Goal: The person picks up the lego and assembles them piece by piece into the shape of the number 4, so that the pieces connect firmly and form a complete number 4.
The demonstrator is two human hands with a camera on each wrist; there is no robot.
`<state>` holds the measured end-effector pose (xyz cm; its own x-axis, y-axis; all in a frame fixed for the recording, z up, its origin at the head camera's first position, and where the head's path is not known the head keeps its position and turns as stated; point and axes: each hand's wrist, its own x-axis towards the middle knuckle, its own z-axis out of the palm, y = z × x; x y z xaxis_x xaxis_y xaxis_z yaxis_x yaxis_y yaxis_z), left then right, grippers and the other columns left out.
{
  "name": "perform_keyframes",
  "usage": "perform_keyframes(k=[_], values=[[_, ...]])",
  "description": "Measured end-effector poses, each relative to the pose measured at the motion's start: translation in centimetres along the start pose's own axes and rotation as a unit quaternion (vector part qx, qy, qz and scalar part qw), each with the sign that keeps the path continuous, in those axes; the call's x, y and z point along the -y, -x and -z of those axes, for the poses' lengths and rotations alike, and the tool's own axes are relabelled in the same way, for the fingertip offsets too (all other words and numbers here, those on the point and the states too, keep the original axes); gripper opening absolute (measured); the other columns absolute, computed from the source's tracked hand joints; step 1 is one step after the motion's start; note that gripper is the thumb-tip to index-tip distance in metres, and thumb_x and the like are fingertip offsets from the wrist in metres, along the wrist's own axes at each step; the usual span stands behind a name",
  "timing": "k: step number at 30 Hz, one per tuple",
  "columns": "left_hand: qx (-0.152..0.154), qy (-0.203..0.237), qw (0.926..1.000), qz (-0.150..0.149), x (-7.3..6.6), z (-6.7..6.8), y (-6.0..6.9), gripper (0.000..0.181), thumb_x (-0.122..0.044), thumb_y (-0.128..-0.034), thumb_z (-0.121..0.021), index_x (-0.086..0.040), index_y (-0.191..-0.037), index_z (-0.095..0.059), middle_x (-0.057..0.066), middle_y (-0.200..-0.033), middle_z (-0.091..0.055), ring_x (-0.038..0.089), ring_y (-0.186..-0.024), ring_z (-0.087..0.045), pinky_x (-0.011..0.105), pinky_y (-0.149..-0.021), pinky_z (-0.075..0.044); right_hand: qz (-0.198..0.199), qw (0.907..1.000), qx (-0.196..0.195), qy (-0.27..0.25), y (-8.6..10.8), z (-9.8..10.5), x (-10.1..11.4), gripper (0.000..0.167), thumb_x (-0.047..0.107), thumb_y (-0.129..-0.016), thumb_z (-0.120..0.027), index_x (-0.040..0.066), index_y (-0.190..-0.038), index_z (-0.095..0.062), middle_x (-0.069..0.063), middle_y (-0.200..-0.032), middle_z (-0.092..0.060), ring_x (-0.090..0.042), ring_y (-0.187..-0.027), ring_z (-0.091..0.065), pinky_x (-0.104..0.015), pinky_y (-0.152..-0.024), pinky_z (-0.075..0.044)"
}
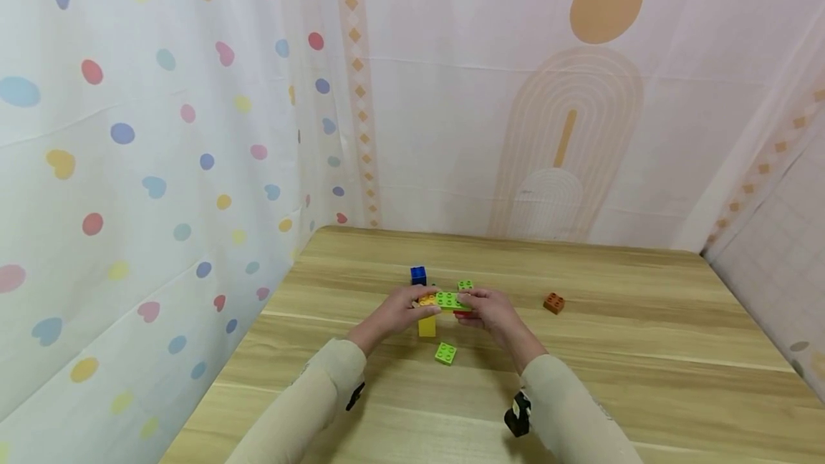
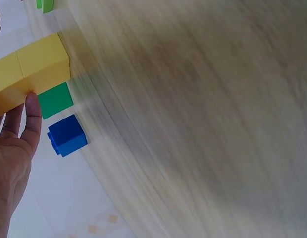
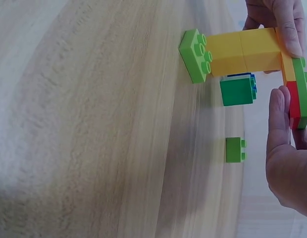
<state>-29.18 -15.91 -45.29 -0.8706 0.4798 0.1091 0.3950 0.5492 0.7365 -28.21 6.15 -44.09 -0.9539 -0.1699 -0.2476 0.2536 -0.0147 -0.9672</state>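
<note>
A tower of yellow blocks (image 1: 427,326) stands on the table, with an orange-yellow brick (image 3: 287,69) at its top. Over this lies a long lime-green brick (image 1: 449,300), reaching out to the right past the tower. Under its right end is a red brick (image 3: 293,105), raised off the table. My left hand (image 1: 399,308) pinches the tower's top between thumb and fingers; in the left wrist view its fingertips touch the yellow side. My right hand (image 1: 495,315) grips the right end of the lime-green and red bricks, thumb above and fingers below.
A square lime brick (image 1: 445,354) lies in front of the tower. Behind are a blue brick (image 1: 419,276), a dark green brick (image 3: 236,92) and another lime brick (image 1: 465,285). A brown-orange brick (image 1: 553,303) sits farther right. Curtains line the wooden table (image 1: 644,349).
</note>
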Motion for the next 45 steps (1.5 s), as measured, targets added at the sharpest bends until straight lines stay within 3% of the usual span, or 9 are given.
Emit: perform_keyframes(k=[7,10,14,23,27,31,34,39,45], values=[[-0.016,0.022,0.9986,0.046,0.1,0.2,0.5,0.047,-0.037,-0.0967,-0.065,-0.015,-0.138,-0.06,0.005,-0.124,-0.063,0.017,-0.099,-0.058,0.039,-0.085,-0.05,0.006,0.9999,0.01,-0.012,0.0,-0.3,-0.1,0.033,0.013,-0.099,-0.063,-0.008,-0.125,-0.062,-0.013,-0.096,-0.07,-0.017,-0.076,-0.069,-0.033,-0.075,-0.058],[-0.025,0.028,0.9974,0.062,0.2,0.2,0.6,0.047,-0.037,-0.094,-0.069,-0.014,-0.135,-0.062,0.004,-0.118,-0.064,0.017,-0.097,-0.059,0.036,-0.082,-0.051,0.005,0.9998,0.01,-0.014,0.1,-0.5,-0.1,0.033,0.013,-0.099,-0.062,-0.007,-0.125,-0.062,-0.013,-0.095,-0.071,-0.016,-0.076,-0.069,-0.032,-0.074,-0.058],[-0.03,0.048,0.9965,0.061,0.5,0.3,0.6,0.045,-0.033,-0.0905,-0.074,-0.01,-0.129,-0.065,0.003,-0.105,-0.064,0.017,-0.089,-0.059,0.032,-0.076,-0.052,0.0,0.9999,0.01,-0.008,0.1,-0.6,0.0,0.033,0.016,-0.099,-0.062,-0.006,-0.125,-0.062,-0.013,-0.096,-0.07,-0.017,-0.076,-0.069,-0.032,-0.074,-0.058],[-0.03,0.071,0.9939,0.079,0.6,0.4,0.2,0.039,-0.024,-0.0892,-0.077,-0.01,-0.125,-0.067,0.001,-0.103,-0.065,0.017,-0.088,-0.06,0.031,-0.076,-0.052,0.024,0.9948,0.039,0.091,-0.1,-0.2,0.1,0.04,0.028,-0.099,-0.064,0.002,-0.129,-0.061,-0.013,-0.106,-0.066,-0.022,-0.088,-0.068,-0.041,-0.083,-0.056],[-0.025,0.077,0.9935,0.08,0.8,0.3,0.1,0.043,-0.026,-0.0888,-0.077,-0.009,-0.127,-0.066,0.001,-0.104,-0.066,0.016,-0.089,-0.06,0.032,-0.077,-0.052,0.074,0.9824,0.06,0.161,-0.3,-0.1,-0.1,0.055,0.03,-0.093,-0.072,0.009,-0.141,-0.055,-0.011,-0.117,-0.062,-0.026,-0.099,-0.065,-0.042,-0.086,-0.055],[-0.025,0.088,0.993,0.075,0.9,0.1,0.1,0.049,-0.03,-0.0872,-0.079,-0.008,-0.129,-0.065,0.001,-0.103,-0.068,0.015,-0.088,-0.061,0.031,-0.076,-0.053,0.139,0.9539,0.053,0.261,-0.2,-0.3,0.2,0.062,0.03,-0.088,-0.078,0.013,-0.143,-0.054,-0.01,-0.135,-0.057,-0.024,-0.106,-0.06,-0.042,-0.088,-0.052],[-0.026,0.099,0.9927,0.064,1.0,-0.1,0.1,0.048,-0.029,-0.0863,-0.079,-0.007,-0.127,-0.066,0.002,-0.102,-0.068,0.015,-0.087,-0.062,0.029,-0.075,-0.053,0.161,0.9347,0.044,0.314,0.0,-0.6,0.5,0.056,0.027,-0.087,-0.079,0.012,-0.138,-0.06,-0.009,-0.135,-0.058,-0.021,-0.101,-0.058,-0.038,-0.083,-0.05],[-0.026,0.103,0.9928,0.054,1.1,-0.4,0.0,0.046,-0.026,-0.0864,-0.079,-0.007,-0.126,-0.067,0.002,-0.102,-0.068,0.015,-0.086,-0.061,0.028,-0.074,-0.053,0.156,0.9241,0.037,0.347,-0.2,-0.6,0.6,0.05,0.024,-0.087,-0.079,0.009,-0.132,-0.064,-0.012,-0.122,-0.062,-0.018,-0.086,-0.055,-0.03,-0.071,-0.048],[-0.025,0.094,0.9932,0.065,0.9,-0.5,0.0,0.047,-0.026,-0.0872,-0.079,-0.007,-0.128,-0.065,0.002,-0.105,-0.067,0.015,-0.088,-0.061,0.03,-0.077,-0.053,0.143,0.9214,0.036,0.36,-0.5,-0.5,0.7,0.052,0.024,-0.087,-0.079,0.007,-0.134,-0.063,-0.015,-0.132,-0.059,-0.019,-0.085,-0.054,-0.029,-0.069,-0.047]])
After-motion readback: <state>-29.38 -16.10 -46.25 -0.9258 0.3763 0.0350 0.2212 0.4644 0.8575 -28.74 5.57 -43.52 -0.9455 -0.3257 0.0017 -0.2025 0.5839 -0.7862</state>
